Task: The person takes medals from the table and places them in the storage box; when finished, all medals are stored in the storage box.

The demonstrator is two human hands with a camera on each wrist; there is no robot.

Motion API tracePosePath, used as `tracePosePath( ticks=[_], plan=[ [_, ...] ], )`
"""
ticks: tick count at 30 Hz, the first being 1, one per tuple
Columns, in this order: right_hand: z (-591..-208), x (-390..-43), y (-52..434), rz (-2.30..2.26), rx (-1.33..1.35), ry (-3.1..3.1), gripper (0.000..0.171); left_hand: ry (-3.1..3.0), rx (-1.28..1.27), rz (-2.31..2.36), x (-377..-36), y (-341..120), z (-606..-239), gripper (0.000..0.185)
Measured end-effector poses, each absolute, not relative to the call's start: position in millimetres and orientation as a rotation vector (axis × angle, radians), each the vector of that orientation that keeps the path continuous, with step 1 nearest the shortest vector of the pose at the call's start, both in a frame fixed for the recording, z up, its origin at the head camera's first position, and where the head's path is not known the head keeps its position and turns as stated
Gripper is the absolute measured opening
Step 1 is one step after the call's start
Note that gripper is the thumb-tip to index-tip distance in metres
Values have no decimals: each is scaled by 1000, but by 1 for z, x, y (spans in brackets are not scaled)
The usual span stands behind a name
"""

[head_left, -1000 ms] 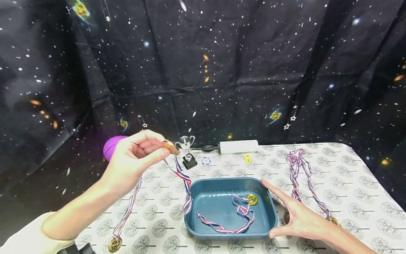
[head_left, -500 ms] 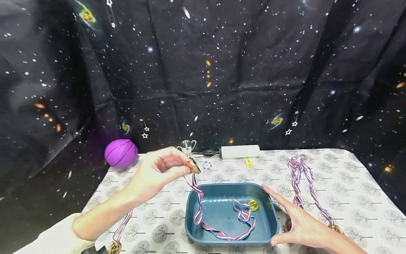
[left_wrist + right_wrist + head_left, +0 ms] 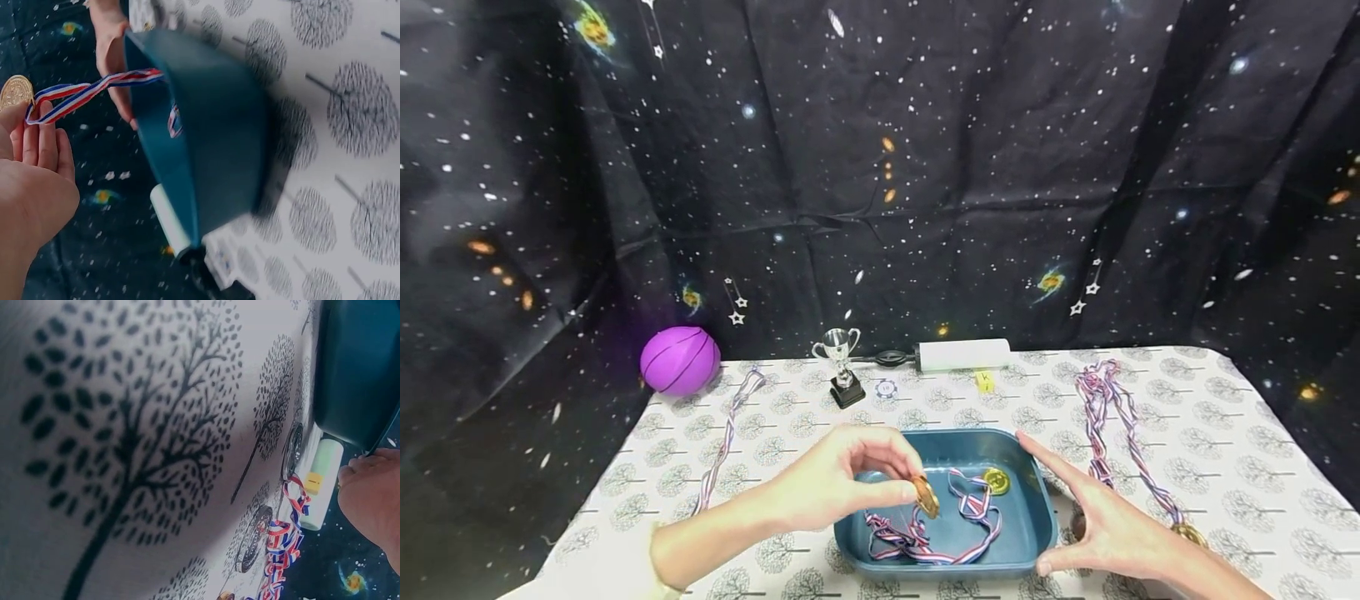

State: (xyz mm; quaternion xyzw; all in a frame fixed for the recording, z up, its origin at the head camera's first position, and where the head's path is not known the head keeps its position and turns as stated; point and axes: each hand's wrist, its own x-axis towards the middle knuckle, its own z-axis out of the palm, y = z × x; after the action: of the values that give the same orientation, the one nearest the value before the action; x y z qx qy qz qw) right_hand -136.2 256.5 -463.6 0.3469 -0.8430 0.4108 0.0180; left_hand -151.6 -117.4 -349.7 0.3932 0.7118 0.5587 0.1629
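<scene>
My left hand (image 3: 857, 483) pinches a gold medal (image 3: 927, 497) between thumb and fingers, over the left part of a blue-green bin (image 3: 970, 437). Its striped red, white and blue ribbon (image 3: 94, 87) runs down into the bin, as the left wrist view shows. A second gold medal (image 3: 997, 481) lies inside at the right, its ribbon (image 3: 976, 508) looped across the floor. At the bin's right side rests my right hand (image 3: 1105, 521), thumb and fingers spread along the rim. In the right wrist view only part of that hand (image 3: 375, 494) shows against the bin.
Right of the bin lie more medals (image 3: 1189, 533) with tangled ribbons (image 3: 1097, 400). Another ribbon (image 3: 726, 437) stretches along the left. Behind stand a purple ball (image 3: 681, 361), a silver trophy cup (image 3: 841, 367), a poker chip (image 3: 887, 389), a white cylinder (image 3: 964, 354) and a yellow block (image 3: 984, 381).
My left hand has carried the medal rightward and down from beside the trophy to over the bin. Its ribbon now gathers inside. The right hand stays at the rim.
</scene>
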Motion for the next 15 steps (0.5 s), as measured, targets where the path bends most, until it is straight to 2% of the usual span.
tracePosePath(
  ticks=[7,15],
  plan=[
    [-466,-138,258,1255,1031,-2653,134,1911,1099,1608,-156,-88,-376,12],
    [-466,-138,258,1271,1050,-2647,132,1840,961,1658,-164,-63,-408,13]
  ],
)
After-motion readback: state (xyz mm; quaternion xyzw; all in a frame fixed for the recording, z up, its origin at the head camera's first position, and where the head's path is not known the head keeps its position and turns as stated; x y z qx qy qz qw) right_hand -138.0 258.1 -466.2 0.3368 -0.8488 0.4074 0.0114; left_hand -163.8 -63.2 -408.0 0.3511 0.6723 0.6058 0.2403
